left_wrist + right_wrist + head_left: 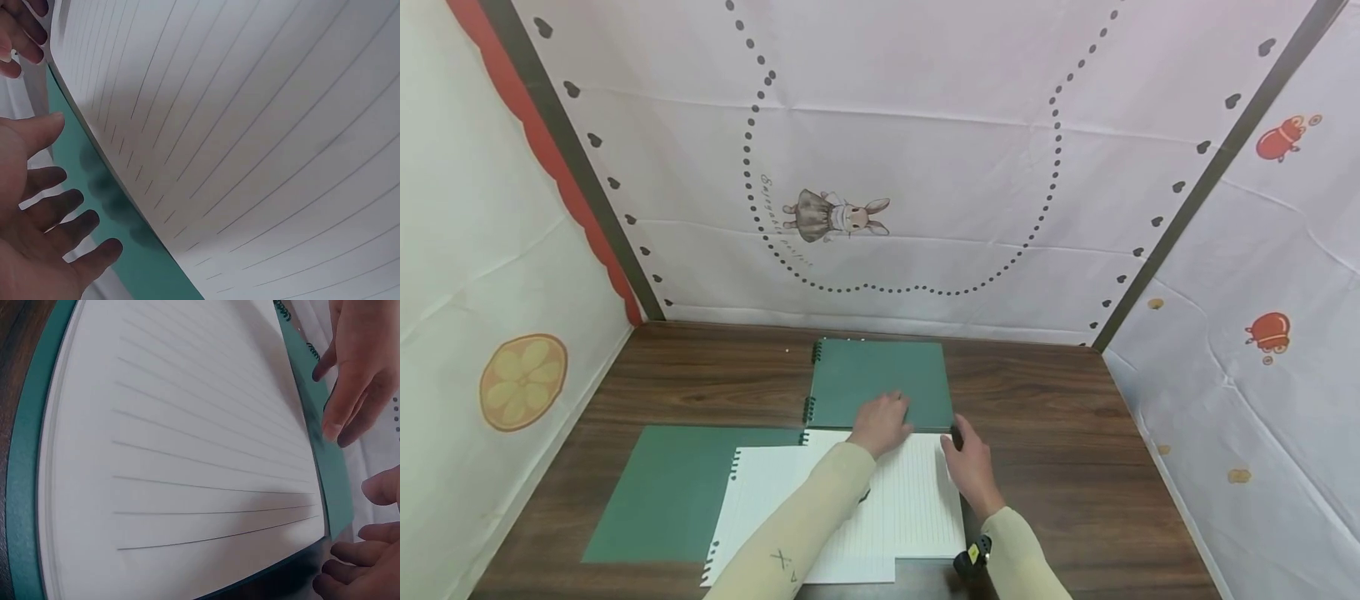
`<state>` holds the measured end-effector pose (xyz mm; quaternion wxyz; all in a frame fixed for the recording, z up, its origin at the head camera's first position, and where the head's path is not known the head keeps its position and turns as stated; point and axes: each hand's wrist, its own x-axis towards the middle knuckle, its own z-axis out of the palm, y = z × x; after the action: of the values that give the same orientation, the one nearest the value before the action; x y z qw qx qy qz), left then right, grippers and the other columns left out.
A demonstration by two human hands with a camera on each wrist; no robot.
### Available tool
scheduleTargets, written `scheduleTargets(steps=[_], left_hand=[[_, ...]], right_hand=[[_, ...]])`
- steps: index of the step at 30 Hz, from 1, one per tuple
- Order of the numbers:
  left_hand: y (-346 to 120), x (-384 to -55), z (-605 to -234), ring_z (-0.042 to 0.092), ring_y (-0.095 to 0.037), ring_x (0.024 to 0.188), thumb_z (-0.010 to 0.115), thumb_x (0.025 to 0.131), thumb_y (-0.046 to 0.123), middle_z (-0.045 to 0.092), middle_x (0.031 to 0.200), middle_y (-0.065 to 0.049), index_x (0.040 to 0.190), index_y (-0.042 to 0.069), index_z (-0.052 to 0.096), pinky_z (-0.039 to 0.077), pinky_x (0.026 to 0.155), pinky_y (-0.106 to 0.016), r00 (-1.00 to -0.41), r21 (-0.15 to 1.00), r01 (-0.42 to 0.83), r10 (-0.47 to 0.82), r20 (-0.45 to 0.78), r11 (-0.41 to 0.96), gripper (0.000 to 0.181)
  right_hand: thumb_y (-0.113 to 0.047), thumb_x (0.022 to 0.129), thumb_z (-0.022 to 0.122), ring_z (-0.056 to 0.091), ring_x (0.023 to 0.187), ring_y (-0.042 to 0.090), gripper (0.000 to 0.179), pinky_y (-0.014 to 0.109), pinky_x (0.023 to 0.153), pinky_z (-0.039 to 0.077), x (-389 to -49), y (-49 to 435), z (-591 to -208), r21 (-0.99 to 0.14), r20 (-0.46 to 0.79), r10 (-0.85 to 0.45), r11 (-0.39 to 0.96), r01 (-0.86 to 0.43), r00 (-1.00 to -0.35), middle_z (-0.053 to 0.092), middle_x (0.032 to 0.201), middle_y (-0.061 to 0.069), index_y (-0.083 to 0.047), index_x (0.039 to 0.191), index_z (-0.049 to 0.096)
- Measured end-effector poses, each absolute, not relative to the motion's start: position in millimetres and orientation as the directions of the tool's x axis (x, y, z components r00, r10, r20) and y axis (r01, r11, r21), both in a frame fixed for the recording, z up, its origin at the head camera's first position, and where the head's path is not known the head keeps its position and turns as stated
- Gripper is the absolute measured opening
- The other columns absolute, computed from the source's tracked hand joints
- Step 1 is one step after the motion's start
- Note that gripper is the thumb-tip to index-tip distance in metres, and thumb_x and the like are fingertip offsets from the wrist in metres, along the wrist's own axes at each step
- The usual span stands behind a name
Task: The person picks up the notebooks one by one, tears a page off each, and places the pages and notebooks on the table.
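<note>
An open notebook with lined white pages (925,500) lies on the table, and a green cover (880,379) with dark spiral rings stretches out beyond it. My left hand (882,423) hovers over where the pages meet this cover. In the left wrist view its fingers (94,259) are spread beside the page edge, gripping nothing. Close by the notebook's right edge is my right hand (973,467). Its fingers (359,553) are loosely bent with nothing between them in the right wrist view. Another lined page (775,475), hole-edged on its left, sits partly under my left forearm.
A second green sheet or cover (685,492) lies at the left, partly beneath the hole-edged page. The wooden table (1075,467) is bounded by white printed cloth (910,208) at the back and both sides. A black device (973,557) is strapped to my right wrist.
</note>
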<state>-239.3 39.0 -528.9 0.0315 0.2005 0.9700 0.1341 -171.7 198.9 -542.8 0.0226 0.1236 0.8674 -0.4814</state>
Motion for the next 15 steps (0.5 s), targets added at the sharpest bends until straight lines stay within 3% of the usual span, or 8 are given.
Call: scheduleTargets(steps=[9,15], left_hand=[[37.4,-242.9,-538.4,0.055,-0.03,0.127,0.073,0.086,0.037,0.056,0.139,-0.012,0.131,0.011,0.059,0.054,0.094,-0.044,-0.921,0.256,0.372,0.389,-0.019,0.892,0.054],[37.7,-243.0,-542.2,0.058,-0.03,0.121,0.07,0.085,0.045,0.058,0.134,-0.012,0.13,0.011,0.06,0.055,0.089,-0.046,-0.922,0.25,0.369,0.387,-0.023,0.895,0.058]], right_hand=[[-0.02,0.1,0.051,0.04,0.139,0.037,0.048,0.055,0.111,0.035,-174.1,200.1,-550.0,-0.831,-0.156,0.205,0.501,0.241,-0.966,0.045,0.149,0.017,-0.01,0.145,0.041],[-0.017,0.1,0.051,0.044,0.137,0.034,0.044,0.054,0.111,0.038,-174.3,198.7,-546.5,-0.879,-0.1,0.226,0.436,0.193,-0.969,0.049,0.146,0.014,-0.012,0.143,0.045]])
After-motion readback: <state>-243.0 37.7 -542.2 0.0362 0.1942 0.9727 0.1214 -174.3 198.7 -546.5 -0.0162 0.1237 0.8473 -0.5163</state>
